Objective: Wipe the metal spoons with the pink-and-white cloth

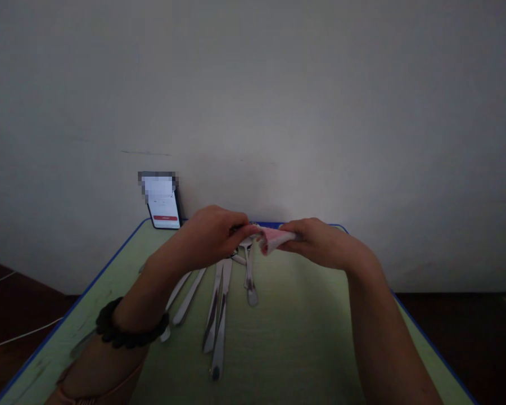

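My right hand pinches a folded pink and white cloth above the far part of the table. On the other side of the cloth, my left hand is closed, its thumb and fingers meeting at the cloth's left end. Something dark or shiny shows between those fingers, too small to make out. Below the hands lie two table knives side by side, handles toward me. A spoon and other metal cutlery rest just behind them, partly hidden by my left hand. More cutlery handles stick out under my left forearm.
A phone with a lit screen leans against the grey wall at the table's back left. The pale green table has a blue edge. White cables run over the dark floor at the left.
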The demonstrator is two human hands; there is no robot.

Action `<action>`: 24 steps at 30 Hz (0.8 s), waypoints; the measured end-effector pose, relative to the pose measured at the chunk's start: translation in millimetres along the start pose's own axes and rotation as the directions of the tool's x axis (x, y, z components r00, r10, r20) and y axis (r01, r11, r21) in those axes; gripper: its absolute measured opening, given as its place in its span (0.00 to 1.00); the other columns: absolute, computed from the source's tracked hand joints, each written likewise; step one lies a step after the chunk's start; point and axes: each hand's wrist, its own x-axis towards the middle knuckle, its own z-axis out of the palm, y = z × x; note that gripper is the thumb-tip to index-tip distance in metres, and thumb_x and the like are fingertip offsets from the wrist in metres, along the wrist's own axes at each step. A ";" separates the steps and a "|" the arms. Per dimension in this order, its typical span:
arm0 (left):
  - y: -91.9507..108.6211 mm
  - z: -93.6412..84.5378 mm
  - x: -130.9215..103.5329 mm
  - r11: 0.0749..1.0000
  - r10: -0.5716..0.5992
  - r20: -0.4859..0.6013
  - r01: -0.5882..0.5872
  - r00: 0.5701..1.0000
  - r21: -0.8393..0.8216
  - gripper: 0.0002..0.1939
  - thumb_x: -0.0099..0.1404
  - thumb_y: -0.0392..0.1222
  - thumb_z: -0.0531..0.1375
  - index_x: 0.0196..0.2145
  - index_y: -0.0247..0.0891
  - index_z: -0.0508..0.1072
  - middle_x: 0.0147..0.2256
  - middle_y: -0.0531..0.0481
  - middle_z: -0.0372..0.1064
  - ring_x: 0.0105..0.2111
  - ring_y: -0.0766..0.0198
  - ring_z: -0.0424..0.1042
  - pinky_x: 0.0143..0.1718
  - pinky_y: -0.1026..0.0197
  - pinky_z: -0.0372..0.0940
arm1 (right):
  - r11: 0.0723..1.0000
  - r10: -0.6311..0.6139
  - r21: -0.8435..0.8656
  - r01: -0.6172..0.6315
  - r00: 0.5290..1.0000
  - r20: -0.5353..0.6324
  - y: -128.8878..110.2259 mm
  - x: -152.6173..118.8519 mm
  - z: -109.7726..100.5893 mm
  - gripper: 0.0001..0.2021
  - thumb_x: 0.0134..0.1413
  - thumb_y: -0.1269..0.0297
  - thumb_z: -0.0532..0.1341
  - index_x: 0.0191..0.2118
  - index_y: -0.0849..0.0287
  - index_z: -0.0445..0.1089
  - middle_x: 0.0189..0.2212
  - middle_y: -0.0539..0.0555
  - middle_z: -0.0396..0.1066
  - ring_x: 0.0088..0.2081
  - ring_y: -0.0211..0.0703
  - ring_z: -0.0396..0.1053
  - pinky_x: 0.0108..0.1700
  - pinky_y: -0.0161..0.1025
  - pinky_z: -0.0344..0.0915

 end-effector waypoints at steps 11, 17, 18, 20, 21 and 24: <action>-0.5 0.1 0.3 1.000 0.005 -0.010 -0.005 1.000 0.006 0.19 0.65 0.46 0.51 0.25 0.34 0.73 0.15 0.55 0.61 0.17 0.72 0.56 0.20 0.67 0.44 | 1.000 0.010 -0.002 -0.010 1.000 -0.001 -0.8 0.8 -0.1 0.13 0.53 0.58 0.56 0.39 0.57 0.74 0.31 0.52 0.75 0.30 0.40 0.68 0.30 0.33 0.57; -1.2 0.7 0.1 1.000 0.003 -0.004 -0.003 1.000 0.006 0.19 0.65 0.47 0.51 0.25 0.34 0.73 0.16 0.55 0.61 0.17 0.72 0.56 0.20 0.67 0.45 | 1.000 0.017 -0.014 -0.017 1.000 0.000 -1.3 1.0 -0.3 0.13 0.53 0.58 0.55 0.38 0.58 0.73 0.30 0.53 0.75 0.29 0.39 0.68 0.29 0.33 0.57; -1.1 0.7 0.1 1.000 0.002 0.000 -0.002 1.000 0.007 0.19 0.65 0.47 0.51 0.24 0.34 0.73 0.16 0.55 0.61 0.17 0.72 0.56 0.20 0.67 0.44 | 1.000 0.019 -0.016 -0.019 1.000 -0.001 -1.3 1.1 -0.2 0.13 0.53 0.58 0.55 0.38 0.58 0.73 0.30 0.53 0.75 0.29 0.39 0.68 0.29 0.33 0.57; -0.9 0.7 0.2 1.000 0.000 -0.001 0.000 1.000 0.013 0.19 0.65 0.47 0.51 0.24 0.34 0.73 0.15 0.55 0.61 0.16 0.72 0.56 0.20 0.67 0.44 | 1.000 0.014 -0.020 -0.014 1.000 -0.002 -1.5 1.2 -0.1 0.13 0.53 0.58 0.55 0.38 0.58 0.73 0.30 0.53 0.75 0.29 0.39 0.68 0.30 0.32 0.57; -0.7 0.6 0.2 1.000 0.000 -0.002 0.000 1.000 0.015 0.19 0.65 0.47 0.51 0.24 0.34 0.73 0.15 0.55 0.61 0.16 0.72 0.56 0.20 0.67 0.44 | 1.000 0.012 -0.023 -0.012 1.000 -0.002 -1.6 1.1 0.0 0.13 0.53 0.58 0.55 0.38 0.58 0.74 0.30 0.53 0.75 0.29 0.39 0.68 0.29 0.32 0.56; -0.3 0.4 0.3 1.000 0.001 -0.007 -0.001 1.000 0.022 0.19 0.65 0.46 0.51 0.24 0.33 0.73 0.15 0.55 0.61 0.16 0.72 0.56 0.20 0.67 0.44 | 1.000 0.009 -0.021 -0.009 1.000 0.000 -1.6 0.6 0.2 0.13 0.53 0.58 0.55 0.38 0.58 0.74 0.30 0.52 0.75 0.28 0.39 0.67 0.29 0.32 0.56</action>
